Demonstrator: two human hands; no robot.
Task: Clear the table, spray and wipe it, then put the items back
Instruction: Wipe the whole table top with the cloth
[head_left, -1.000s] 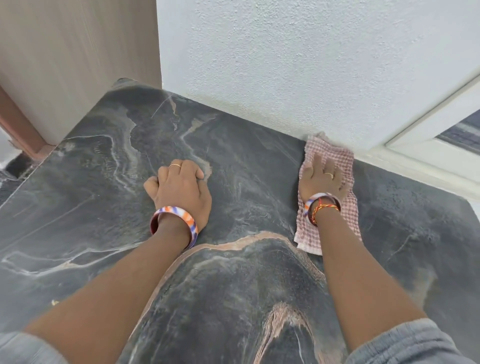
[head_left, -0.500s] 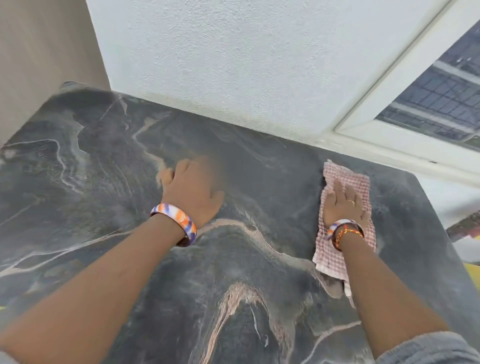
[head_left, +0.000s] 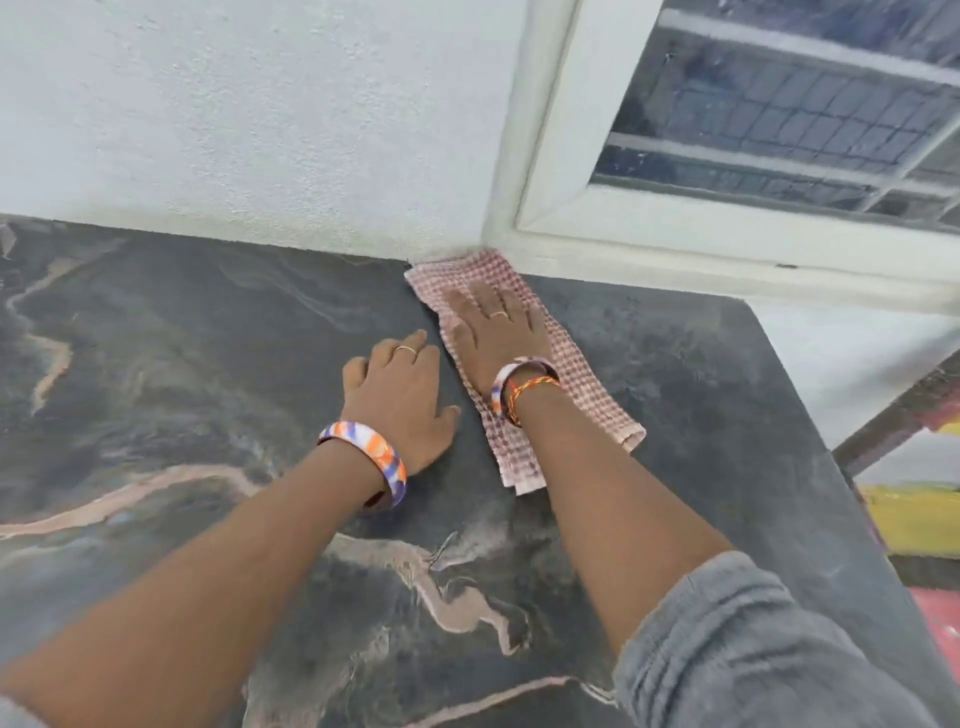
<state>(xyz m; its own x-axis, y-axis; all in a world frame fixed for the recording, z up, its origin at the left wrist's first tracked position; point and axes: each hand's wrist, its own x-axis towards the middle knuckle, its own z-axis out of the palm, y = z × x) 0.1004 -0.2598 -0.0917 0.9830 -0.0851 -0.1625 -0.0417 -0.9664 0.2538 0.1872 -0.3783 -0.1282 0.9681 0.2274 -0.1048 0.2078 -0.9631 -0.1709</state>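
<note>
Head view: right hand (head_left: 498, 332) presses flat on checked cloth (head_left: 576, 395); left hand (head_left: 400, 389) rests spread on table (head_left: 156, 338).

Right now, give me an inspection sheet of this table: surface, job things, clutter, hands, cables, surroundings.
Surface: dark marble-patterned table with pale veins; whether it is wet cannot be told.
Job's things: pink checked cloth lies flat at the back edge, its far corner against the wall; no spray bottle in view.
Clutter: nothing seen.
Hands: right hand presses flat on the cloth, fingers straight; left hand rests on the bare table beside the cloth, holding nothing.
Cables: nothing seen.
Surroundings: white textured wall behind; white-framed window at upper right; blurred yellow and red shapes beyond the table's right edge, not identifiable.
</note>
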